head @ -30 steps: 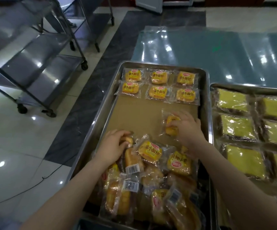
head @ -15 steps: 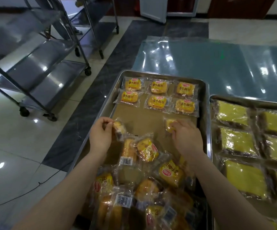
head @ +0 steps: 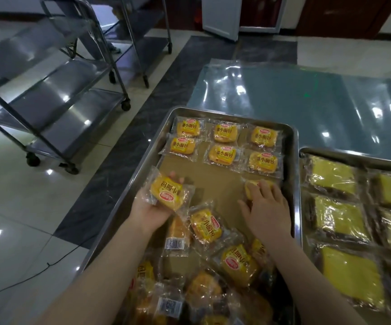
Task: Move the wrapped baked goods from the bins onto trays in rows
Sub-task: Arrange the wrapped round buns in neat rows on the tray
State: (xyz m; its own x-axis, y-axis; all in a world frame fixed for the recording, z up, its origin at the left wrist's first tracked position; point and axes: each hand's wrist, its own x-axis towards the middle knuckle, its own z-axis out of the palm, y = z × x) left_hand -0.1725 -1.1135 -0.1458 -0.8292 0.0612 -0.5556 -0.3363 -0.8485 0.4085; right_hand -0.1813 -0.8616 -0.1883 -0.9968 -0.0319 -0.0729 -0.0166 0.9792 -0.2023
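Observation:
A steel tray (head: 293, 165) lined with brown paper holds two rows of wrapped small breads (head: 222, 146) at its far end. Several more wrapped breads (head: 213, 261) lie piled loosely at the near end. My left hand (head: 150, 207) holds one wrapped bread (head: 166, 192), label up, over the tray's left rim. My right hand (head: 266, 205) rests with straight fingers on another wrapped bread (head: 250, 186) lying on the paper at the right side, just below the second row.
A second tray (head: 307, 152) at the right carries wrapped yellow cake slices (head: 337, 216) in rows. Clear plastic sheeting (head: 307, 97) covers the table beyond. Wheeled steel racks (head: 56, 109) stand on the tiled floor to the left, with a cable (head: 25, 277) on the floor.
My left hand lifted a bread from the pile and turned it label up at the tray's left edge. My right hand slid its bread farther up, toward the second row.

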